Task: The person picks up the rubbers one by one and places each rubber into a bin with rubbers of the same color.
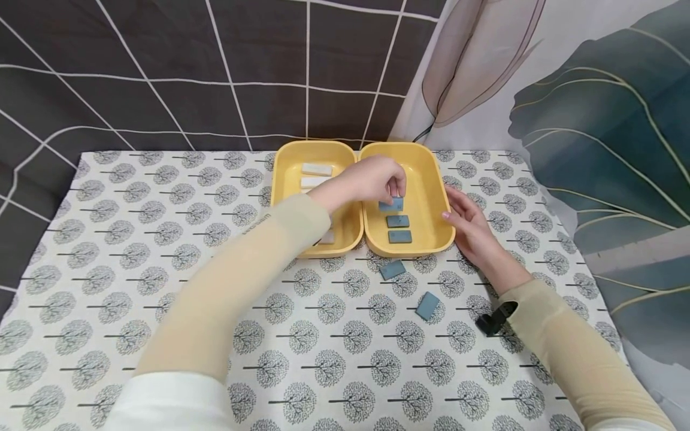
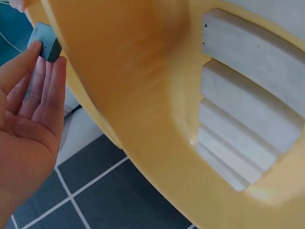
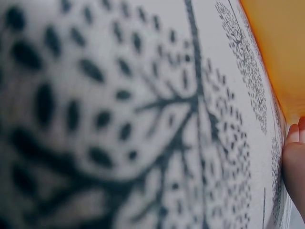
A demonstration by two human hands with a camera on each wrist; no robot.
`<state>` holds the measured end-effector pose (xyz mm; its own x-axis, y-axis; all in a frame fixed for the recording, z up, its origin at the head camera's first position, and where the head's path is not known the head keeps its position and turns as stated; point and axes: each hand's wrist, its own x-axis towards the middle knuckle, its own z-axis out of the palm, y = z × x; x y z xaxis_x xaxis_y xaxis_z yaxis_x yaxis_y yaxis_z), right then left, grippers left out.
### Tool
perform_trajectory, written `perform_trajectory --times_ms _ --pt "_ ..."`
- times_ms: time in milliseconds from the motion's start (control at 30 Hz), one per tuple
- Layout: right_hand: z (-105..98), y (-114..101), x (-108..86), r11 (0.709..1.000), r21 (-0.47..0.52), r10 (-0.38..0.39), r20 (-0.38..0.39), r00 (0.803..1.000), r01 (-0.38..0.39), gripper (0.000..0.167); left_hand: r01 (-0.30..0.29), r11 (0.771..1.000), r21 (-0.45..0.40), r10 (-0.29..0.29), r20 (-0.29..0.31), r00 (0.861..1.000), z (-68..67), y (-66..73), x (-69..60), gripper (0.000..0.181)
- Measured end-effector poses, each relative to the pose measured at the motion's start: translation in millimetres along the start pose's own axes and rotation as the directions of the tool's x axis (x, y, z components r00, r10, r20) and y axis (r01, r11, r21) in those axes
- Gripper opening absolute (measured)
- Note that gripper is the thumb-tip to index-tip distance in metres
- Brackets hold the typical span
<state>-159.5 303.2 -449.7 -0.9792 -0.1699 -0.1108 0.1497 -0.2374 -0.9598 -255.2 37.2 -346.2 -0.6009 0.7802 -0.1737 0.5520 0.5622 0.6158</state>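
Observation:
My left hand (image 1: 380, 176) reaches across into the right yellow tray (image 1: 431, 173) and pinches a small blue-grey block (image 1: 390, 205) between thumb and fingertips. The left wrist view shows that block (image 2: 45, 42) at the fingertips of the left hand (image 2: 31, 119). Below it in the same tray lie two more blue blocks (image 1: 398, 221), one under the other. My right hand (image 1: 474, 230) rests against the tray's right side, thumb tip at the rim. Its fingertips touch the yellow wall in the right wrist view, where only part of the right hand (image 3: 294, 162) shows.
The left yellow tray (image 1: 286, 197) adjoins the right one and holds several white blocks (image 2: 257, 43) in a column, partly hidden by my left arm. Two blue blocks (image 1: 427, 306) lie on the tree-patterned cloth (image 1: 329, 365) in front. A dark tiled curtain (image 1: 259, 108) hangs behind.

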Motion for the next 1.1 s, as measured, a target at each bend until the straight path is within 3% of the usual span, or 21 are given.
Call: perform_trajectory --times_ms 500,1100 --pt "-1 1 1.6 1.000 0.011 -0.004 -0.002 1.000 0.004 0.063 0.062 0.998 -0.011 -0.062 -0.017 0.998 12.8 -17.0 20.1 0.015" --pt "0 0 -0.6 1.000 0.000 0.004 0.000 1.000 -0.004 0.063 0.082 0.991 0.102 -0.082 -0.002 0.997 25.8 -20.2 38.7 0.020"
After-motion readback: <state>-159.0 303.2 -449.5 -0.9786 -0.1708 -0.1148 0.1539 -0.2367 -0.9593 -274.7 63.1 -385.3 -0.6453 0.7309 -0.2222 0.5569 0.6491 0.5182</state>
